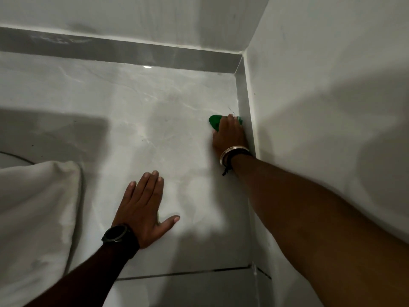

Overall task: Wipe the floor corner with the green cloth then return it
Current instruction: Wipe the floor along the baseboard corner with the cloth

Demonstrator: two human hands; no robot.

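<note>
The green cloth (214, 122) lies on the pale marble floor against the right skirting, a little short of the floor corner (236, 73). My right hand (229, 135), with bracelets at the wrist, presses down on the cloth and covers most of it; only its left and right edges show. My left hand (145, 206), with a black watch at the wrist, rests flat on the floor nearer to me, fingers spread and holding nothing.
A white cushion or bedding edge (37, 209) fills the lower left. Grey skirting (124, 50) runs along the far wall and the right wall (332, 107). A tile joint (183, 273) crosses the floor near me.
</note>
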